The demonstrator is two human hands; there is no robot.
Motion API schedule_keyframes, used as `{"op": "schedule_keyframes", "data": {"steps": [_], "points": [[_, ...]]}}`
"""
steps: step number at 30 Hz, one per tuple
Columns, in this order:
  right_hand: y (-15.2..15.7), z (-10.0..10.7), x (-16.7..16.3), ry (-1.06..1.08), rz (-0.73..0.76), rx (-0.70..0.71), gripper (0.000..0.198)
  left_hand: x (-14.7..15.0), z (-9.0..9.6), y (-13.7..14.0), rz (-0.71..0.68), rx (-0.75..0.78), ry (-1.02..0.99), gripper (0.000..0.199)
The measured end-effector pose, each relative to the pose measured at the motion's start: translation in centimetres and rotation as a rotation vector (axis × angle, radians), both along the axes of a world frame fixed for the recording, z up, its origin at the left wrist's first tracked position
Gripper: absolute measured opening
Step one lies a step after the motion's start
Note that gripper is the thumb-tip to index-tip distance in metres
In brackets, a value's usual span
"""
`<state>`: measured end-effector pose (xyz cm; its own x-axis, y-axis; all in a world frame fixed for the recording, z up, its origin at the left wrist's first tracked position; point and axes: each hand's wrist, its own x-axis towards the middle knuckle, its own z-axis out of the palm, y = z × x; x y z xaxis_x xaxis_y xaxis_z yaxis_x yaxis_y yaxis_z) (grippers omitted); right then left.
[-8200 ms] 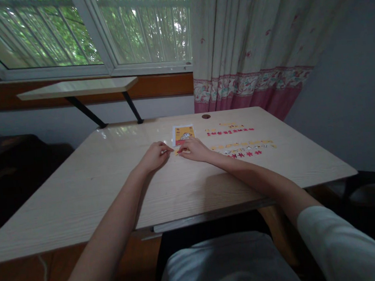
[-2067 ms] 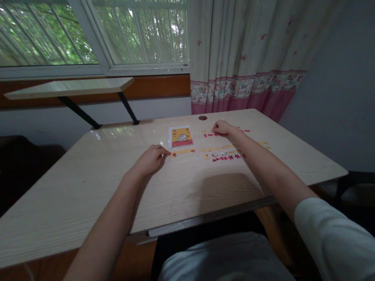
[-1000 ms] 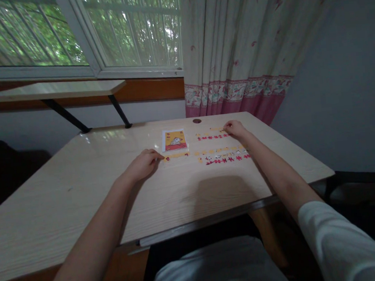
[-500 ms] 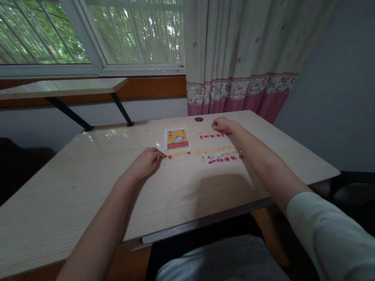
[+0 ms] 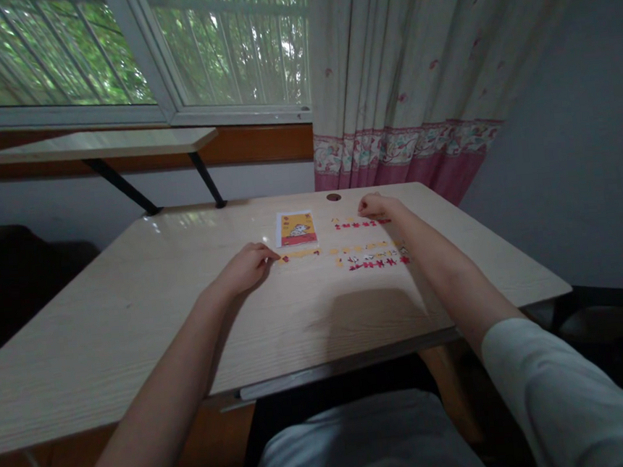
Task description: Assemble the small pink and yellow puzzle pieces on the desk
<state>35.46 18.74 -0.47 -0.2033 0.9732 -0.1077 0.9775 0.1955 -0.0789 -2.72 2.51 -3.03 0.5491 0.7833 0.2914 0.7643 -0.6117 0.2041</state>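
Reading the clock from the picture card (image 5: 296, 229), with twelve toward the window (image 5: 240, 43), I have the left hand (image 5: 249, 266) at eight o'clock. Its fingers are curled and its fingertips touch the left end of a strip of yellow pieces (image 5: 301, 253), which lies flat just beside the card at six. I can't tell from here whether that hand pinches the strip or merely steadies it.

I have the right hand (image 5: 377, 205) just short of three o'clock, fingers bunched and pointing down over the far group of pieces. The fingertips are too small on my feed for me to tell whether they grip one. Just on the near side of that hand runs a row of red pieces (image 5: 355, 224), partly hidden by the hand and wrist.

At four o'clock I see the nearer group: a yellow row (image 5: 358, 248), then white patterned pieces (image 5: 368, 257), then a second red row (image 5: 380, 263) closest to me. The right forearm crosses over the right end of these.

Everything lies on the pale wooden desk (image 5: 136, 350). Its round hole (image 5: 333, 197) sits at two o'clock, a raised shelf (image 5: 112, 143) at ten, and the flowered curtain (image 5: 401, 73) between one and two, past the desk's far edge.
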Motion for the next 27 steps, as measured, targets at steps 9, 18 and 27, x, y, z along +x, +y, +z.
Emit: {"op": "schedule_keyframes", "data": {"steps": [9,18,27], "points": [[-0.8,-0.1,-0.4,-0.002,0.035,-0.012,0.013,-0.1,-0.2,0.1,0.005,0.005,-0.006,0.034],[-2.1,-0.3,-1.3,0.063,0.101,0.032,0.019,-0.1,-0.1,0.1,0.007,0.004,0.007,0.036],[-3.4,0.5,-2.4,0.227,0.112,0.113,0.018,-0.1,-0.1,0.1,0.011,-0.003,0.011,0.036]]}}
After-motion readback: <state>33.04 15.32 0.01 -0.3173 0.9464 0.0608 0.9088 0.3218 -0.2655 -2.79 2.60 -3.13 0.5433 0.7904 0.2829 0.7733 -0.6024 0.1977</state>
